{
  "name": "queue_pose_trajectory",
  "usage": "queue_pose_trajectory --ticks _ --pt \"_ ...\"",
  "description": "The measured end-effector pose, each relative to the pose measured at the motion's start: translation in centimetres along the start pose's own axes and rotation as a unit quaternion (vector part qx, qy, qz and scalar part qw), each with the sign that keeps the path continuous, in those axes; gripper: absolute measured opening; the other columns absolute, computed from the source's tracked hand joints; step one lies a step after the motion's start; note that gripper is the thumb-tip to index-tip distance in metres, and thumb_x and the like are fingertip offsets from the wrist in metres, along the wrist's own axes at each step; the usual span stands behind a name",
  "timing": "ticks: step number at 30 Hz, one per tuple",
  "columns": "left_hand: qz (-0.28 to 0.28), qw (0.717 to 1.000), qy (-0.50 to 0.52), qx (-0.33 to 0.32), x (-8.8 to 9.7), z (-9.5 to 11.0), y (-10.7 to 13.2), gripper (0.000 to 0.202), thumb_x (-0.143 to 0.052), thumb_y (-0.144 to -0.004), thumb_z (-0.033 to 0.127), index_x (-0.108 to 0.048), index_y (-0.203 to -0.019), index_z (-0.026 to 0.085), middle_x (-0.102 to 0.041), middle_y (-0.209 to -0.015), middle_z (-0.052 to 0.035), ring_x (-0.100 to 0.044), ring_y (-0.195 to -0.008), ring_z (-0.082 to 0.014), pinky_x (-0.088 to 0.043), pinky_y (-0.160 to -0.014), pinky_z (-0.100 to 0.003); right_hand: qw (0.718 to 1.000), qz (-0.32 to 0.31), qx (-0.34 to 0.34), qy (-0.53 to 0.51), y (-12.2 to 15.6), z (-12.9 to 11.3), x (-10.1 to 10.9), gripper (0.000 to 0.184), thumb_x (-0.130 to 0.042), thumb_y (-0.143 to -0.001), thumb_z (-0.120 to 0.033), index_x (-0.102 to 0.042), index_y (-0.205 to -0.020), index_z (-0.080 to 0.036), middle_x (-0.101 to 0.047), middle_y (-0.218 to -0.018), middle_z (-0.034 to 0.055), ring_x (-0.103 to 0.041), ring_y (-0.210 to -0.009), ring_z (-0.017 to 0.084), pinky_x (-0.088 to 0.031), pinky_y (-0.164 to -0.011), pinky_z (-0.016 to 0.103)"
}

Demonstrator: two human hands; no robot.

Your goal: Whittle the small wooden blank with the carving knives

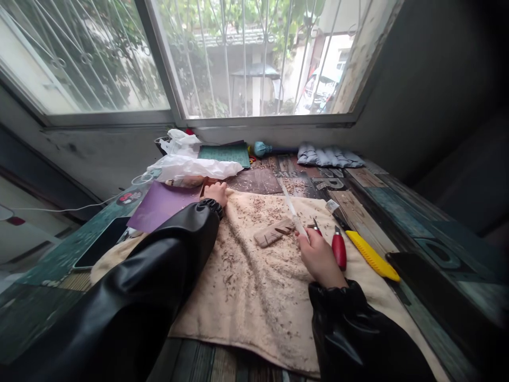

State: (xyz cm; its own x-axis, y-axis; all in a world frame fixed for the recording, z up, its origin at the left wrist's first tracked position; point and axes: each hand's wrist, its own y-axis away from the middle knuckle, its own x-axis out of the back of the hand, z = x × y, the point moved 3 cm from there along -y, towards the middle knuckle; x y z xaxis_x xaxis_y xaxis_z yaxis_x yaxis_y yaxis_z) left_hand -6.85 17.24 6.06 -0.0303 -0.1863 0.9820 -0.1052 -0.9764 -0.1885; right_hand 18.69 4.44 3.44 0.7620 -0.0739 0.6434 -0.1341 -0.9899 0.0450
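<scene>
My right hand (320,255) is closed round the near end of a long, narrow, pale ruler-like strip (291,204), which points away toward the window. Just left of that hand, a carved piece of wood (270,234) with dark cut lines lies on a beige towel (254,297) strewn with shavings. Beside the same hand rest a red-handled carving tool (339,248) and a second tool (317,227), partly hidden. At the towel's far left edge, my left hand (216,193) reaches out with bent fingers beside a brown-orange object (207,182); what its fingertips hold is hidden.
A yellow-handled tool (371,254) and a brush (334,208) lie to the right. Purple paper (163,206), a dark tablet-like object (102,244) and white plastic bags (194,165) are on the left. A green mat (225,154) and grey padded item (330,155) lie near the window.
</scene>
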Motion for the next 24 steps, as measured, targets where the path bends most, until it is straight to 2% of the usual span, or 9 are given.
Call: queue_pose_trajectory --ticks 3,6,9,11,12,15,18,20,24 --pt "0.010 1.000 -0.001 -0.003 0.3 0.5 0.4 0.029 -0.034 -0.080 0.017 -0.043 -0.101 -0.001 -0.050 -0.100 -0.0143 -0.041 -0.100 -0.0253 -0.026 -0.083 -0.041 1.000 0.004 -0.006 -0.005 0.0 0.1 0.1 0.023 -0.032 -0.076 -0.035 -0.049 -0.080 -0.021 -0.054 -0.063 0.0038 -0.048 -0.054 0.018 -0.035 -0.049 0.030" --pt "0.018 1.000 -0.004 0.001 0.3 1.7 0.2 0.030 -0.043 -0.077 0.025 -0.049 -0.099 0.006 -0.049 -0.104 -0.0159 -0.039 -0.103 -0.0279 -0.028 -0.083 -0.040 1.000 0.019 0.001 -0.023 -0.1 0.2 0.1 0.024 -0.031 -0.076 -0.035 -0.049 -0.085 -0.022 -0.056 -0.065 0.0044 -0.050 -0.056 0.020 -0.036 -0.051 0.032" --pt "0.010 0.998 0.018 -0.056 0.7 3.9 0.9 0.033 -0.046 -0.075 0.035 -0.052 -0.100 0.014 -0.052 -0.102 -0.0117 -0.044 -0.099 -0.0261 -0.032 -0.082 -0.038 0.999 0.036 0.011 -0.033 -0.1 0.3 0.1 0.024 -0.032 -0.076 -0.034 -0.050 -0.087 -0.022 -0.057 -0.064 0.0049 -0.052 -0.059 0.021 -0.037 -0.052 0.032" --pt "-0.041 0.989 0.060 -0.130 1.3 5.7 2.5 0.034 -0.044 -0.076 0.039 -0.054 -0.098 0.017 -0.056 -0.095 -0.0080 -0.049 -0.090 -0.0223 -0.035 -0.079 -0.033 0.999 0.036 0.015 -0.033 -0.2 0.4 0.1 0.025 -0.033 -0.076 -0.033 -0.052 -0.088 -0.022 -0.058 -0.063 0.0051 -0.052 -0.060 0.021 -0.037 -0.052 0.032" --pt "-0.068 0.983 0.074 -0.151 1.6 6.4 3.7 0.034 -0.043 -0.076 0.041 -0.055 -0.097 0.018 -0.058 -0.092 -0.0068 -0.051 -0.086 -0.0211 -0.036 -0.076 -0.032 0.999 0.036 0.015 -0.033 -0.2 0.4 0.1 0.026 -0.033 -0.076 -0.033 -0.052 -0.089 -0.022 -0.058 -0.063 0.0050 -0.052 -0.060 0.021 -0.036 -0.051 0.031" --pt "-0.095 0.975 0.069 -0.187 3.1 7.6 8.0 0.032 -0.041 -0.076 0.042 -0.058 -0.082 0.016 -0.059 -0.082 -0.0065 -0.054 -0.074 -0.0187 -0.038 -0.067 -0.029 0.999 0.037 0.019 -0.030 -0.2 0.4 0.2 0.028 -0.032 -0.076 -0.034 -0.053 -0.089 -0.022 -0.058 -0.062 0.0043 -0.051 -0.059 0.020 -0.036 -0.051 0.031" --pt "-0.148 0.968 0.062 -0.193 3.9 6.9 12.2 0.038 -0.040 -0.075 0.049 -0.057 -0.068 0.017 -0.059 -0.067 -0.0055 -0.053 -0.061 -0.0171 -0.037 -0.058 -0.027 0.999 0.037 0.022 -0.027 -0.1 0.2 0.2 0.028 -0.031 -0.076 -0.036 -0.053 -0.087 -0.022 -0.057 -0.061 0.0032 -0.050 -0.057 0.019 -0.037 -0.051 0.030" --pt "-0.183 0.968 0.043 -0.165 3.6 5.5 14.3 0.046 -0.041 -0.071 0.057 -0.055 -0.057 0.016 -0.056 -0.057 -0.0061 -0.052 -0.054 -0.0175 -0.036 -0.054 -0.027 0.999 0.034 0.020 -0.028 0.0 0.0 0.2 0.027 -0.031 -0.076 -0.037 -0.052 -0.086 -0.022 -0.056 -0.060 0.0026 -0.049 -0.055 0.018 -0.036 -0.052 0.030" --pt "-0.166 0.984 0.002 -0.071 2.5 1.9 16.1 0.053 -0.037 -0.070 0.062 -0.054 -0.053 0.015 -0.055 -0.054 -0.0085 -0.053 -0.051 -0.0190 -0.035 -0.052 -0.029 0.999 0.024 0.017 -0.025 0.2 -0.3 0.2 0.026 -0.032 -0.076 -0.038 -0.051 -0.084 -0.021 -0.054 -0.059 0.0015 -0.047 -0.052 0.016 -0.035 -0.052 0.028"
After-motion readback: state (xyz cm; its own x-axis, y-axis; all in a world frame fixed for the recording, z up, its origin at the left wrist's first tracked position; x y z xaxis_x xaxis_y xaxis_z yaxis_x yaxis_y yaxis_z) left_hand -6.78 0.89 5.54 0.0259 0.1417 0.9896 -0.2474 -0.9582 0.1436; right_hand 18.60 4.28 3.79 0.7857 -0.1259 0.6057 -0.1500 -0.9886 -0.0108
